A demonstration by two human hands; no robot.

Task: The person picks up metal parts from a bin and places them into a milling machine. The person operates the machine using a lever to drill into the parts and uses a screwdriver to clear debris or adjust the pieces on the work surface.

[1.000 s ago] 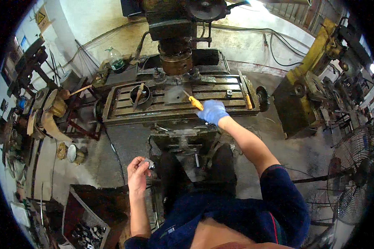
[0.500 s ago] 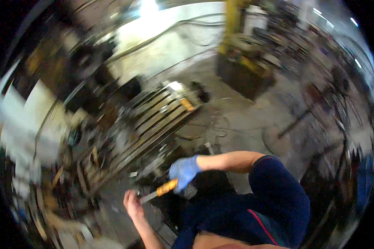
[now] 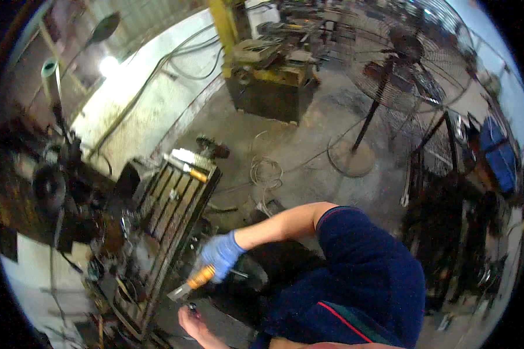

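My right hand (image 3: 221, 254), in a blue glove, is closed round the yellow handle of a flat file (image 3: 199, 278). Its grey blade points down to the left, toward my bare left hand (image 3: 193, 328). The fingers of that hand pinch a small dark metal part (image 3: 193, 308), too small to make out fully. A short gap shows between the blade's tip and the part. Just beyond both hands lies a slotted machine table (image 3: 170, 203). On its far end rest a second yellow-handled tool (image 3: 198, 174) and a bright metal block (image 3: 187, 155).
A large caged fan (image 3: 404, 46) stands on a round base at the far right. A yellow and dark machine (image 3: 268, 87) is at the back. A loose cable coil (image 3: 266, 173) lies on the floor. Dark machine parts (image 3: 49, 183) crowd the left side.
My view has swung to the right, so the surroundings shift left. The file's blade, earlier reaching my left hand's fingers, now stands a little apart from them. Both hands keep their hold.
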